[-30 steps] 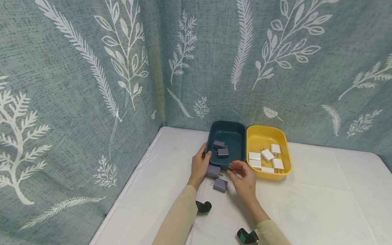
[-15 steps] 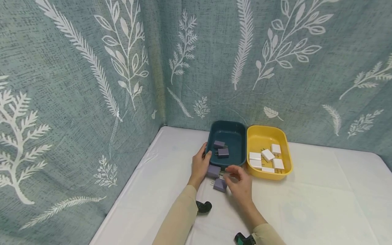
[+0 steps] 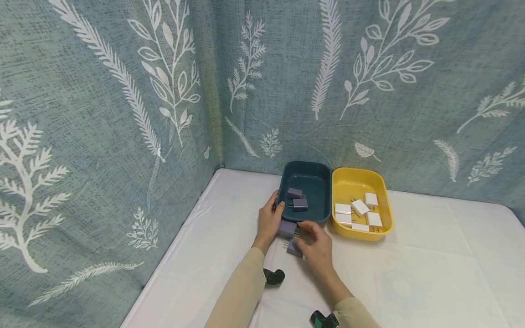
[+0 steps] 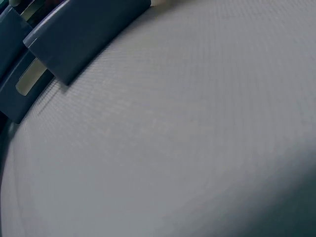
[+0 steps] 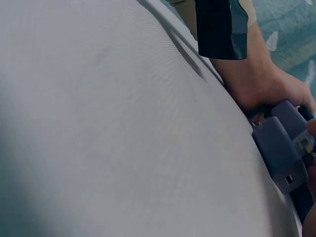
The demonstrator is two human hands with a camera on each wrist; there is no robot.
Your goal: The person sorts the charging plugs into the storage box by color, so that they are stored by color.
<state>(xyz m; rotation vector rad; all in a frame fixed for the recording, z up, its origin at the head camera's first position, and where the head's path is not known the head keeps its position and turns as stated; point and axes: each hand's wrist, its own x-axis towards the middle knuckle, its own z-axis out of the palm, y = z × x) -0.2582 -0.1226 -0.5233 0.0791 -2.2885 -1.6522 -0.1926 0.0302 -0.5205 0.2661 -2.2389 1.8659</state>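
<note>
My left hand [image 3: 268, 223] holds the left side of a dark blue tray [image 3: 313, 169] near its front corner, thumb at the rim. Two purple wall chargers, one a plug [image 3: 300, 204] with its prongs pointing left, lie in that tray. Just in front of it are two more: the upper purple charger [image 3: 287, 228] and the lower purple charger [image 3: 293, 249]. My right hand [image 3: 319, 248] is at these two, its curved thumb and forefinger apart beside the prongs and partly covering the lower one. The right wrist view shows both chargers [image 5: 277, 153] close by the right fingertips.
A yellow tray [image 3: 353, 175] stands against the blue tray's right side, with several white chargers [image 3: 360, 208] in it. Patterned curtains [image 3: 295, 91] hang behind and to the left of the white-covered table [image 3: 430, 255]. Each wrist wears a black device.
My right hand has moved left and slightly down, from the blue tray's front right corner to the two chargers before it. The left hand stays on the tray.
</note>
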